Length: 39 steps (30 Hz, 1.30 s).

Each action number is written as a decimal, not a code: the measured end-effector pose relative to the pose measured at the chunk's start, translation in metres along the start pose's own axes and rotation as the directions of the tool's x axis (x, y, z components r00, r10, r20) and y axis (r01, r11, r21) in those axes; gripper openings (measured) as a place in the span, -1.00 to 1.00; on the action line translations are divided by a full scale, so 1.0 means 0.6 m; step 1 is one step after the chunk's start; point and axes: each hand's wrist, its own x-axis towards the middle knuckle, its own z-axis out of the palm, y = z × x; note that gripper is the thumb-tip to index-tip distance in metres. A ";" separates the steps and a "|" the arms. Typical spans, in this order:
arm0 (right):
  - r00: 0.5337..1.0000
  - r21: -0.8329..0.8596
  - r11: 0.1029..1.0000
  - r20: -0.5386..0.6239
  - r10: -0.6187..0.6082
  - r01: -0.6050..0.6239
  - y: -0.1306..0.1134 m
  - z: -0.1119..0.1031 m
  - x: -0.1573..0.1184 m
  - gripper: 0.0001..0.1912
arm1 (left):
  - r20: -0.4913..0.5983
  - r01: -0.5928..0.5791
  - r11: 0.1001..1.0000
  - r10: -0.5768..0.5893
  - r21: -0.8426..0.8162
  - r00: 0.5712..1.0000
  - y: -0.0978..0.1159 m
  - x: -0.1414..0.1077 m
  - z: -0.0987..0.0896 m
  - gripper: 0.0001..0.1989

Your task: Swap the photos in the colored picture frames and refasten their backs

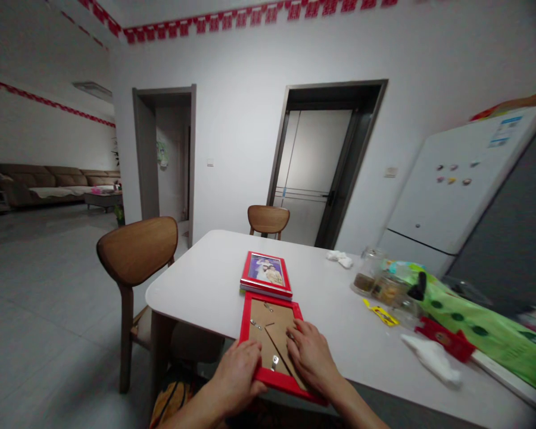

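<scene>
A red picture frame lies face down at the near table edge, its brown backing board upward. Small metal clips and a slanted stand strip show on the board. My left hand is closed around the near left corner, thumb at the near edge. Curled over the right side, my right hand has its fingertips on the board and the red rim; what lies under them is hidden. Just beyond, touching or nearly so, is a stack of red frames, a photo of people facing up on top.
On the white table, glass jars, a yellow packet, a green bag, a red box and crumpled tissue crowd the right. Wooden chairs stand left and behind.
</scene>
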 end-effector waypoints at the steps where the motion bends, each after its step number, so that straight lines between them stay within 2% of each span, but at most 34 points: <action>1: 1.000 0.017 1.000 0.004 -0.026 0.026 -0.010 0.002 0.005 -0.66 | 0.002 -0.002 1.000 0.002 -0.002 1.000 -0.001 0.000 0.001 -0.40; 4: 0.990 0.095 0.987 0.054 -0.132 0.126 -0.047 0.009 0.025 -0.63 | 0.015 -0.001 1.000 0.001 0.004 1.000 -0.003 0.001 0.004 -0.42; 8: 0.980 0.079 0.985 0.116 -0.162 0.153 -0.080 0.017 0.051 -0.67 | 0.034 -0.006 1.000 0.006 0.007 0.999 -0.005 0.000 0.001 -0.45; 15: 0.962 0.051 0.973 0.145 -0.230 0.225 -0.082 0.028 0.051 -0.72 | 0.001 -0.018 1.000 0.018 -0.020 1.000 0.002 -0.003 -0.010 -0.53; 18: 0.963 0.094 0.970 0.135 -0.234 0.223 -0.081 0.028 0.050 -0.72 | -0.006 -0.008 1.000 0.008 -0.029 1.000 0.007 -0.004 -0.014 -0.54; 22: 0.992 0.173 0.982 0.084 -0.090 0.074 -0.063 0.028 0.070 -0.68 | 0.021 0.009 0.999 -0.009 -0.034 1.000 0.007 -0.008 -0.013 -0.54; 25: 0.998 0.164 0.985 0.057 0.036 -0.045 -0.042 0.035 0.097 -0.66 | 0.046 0.048 0.998 -0.046 -0.048 0.998 0.006 -0.014 -0.008 -0.43; 32: 0.966 0.095 0.962 0.043 0.254 -0.257 -0.025 0.061 0.135 -0.71 | 0.114 0.111 0.991 -0.102 -0.073 0.988 0.017 -0.019 -0.007 -0.31; 39: 0.931 0.072 0.928 0.039 0.363 -0.365 -0.020 0.070 0.150 -0.73 | 0.144 0.155 0.986 -0.145 -0.062 0.979 0.029 -0.018 -0.022 -0.31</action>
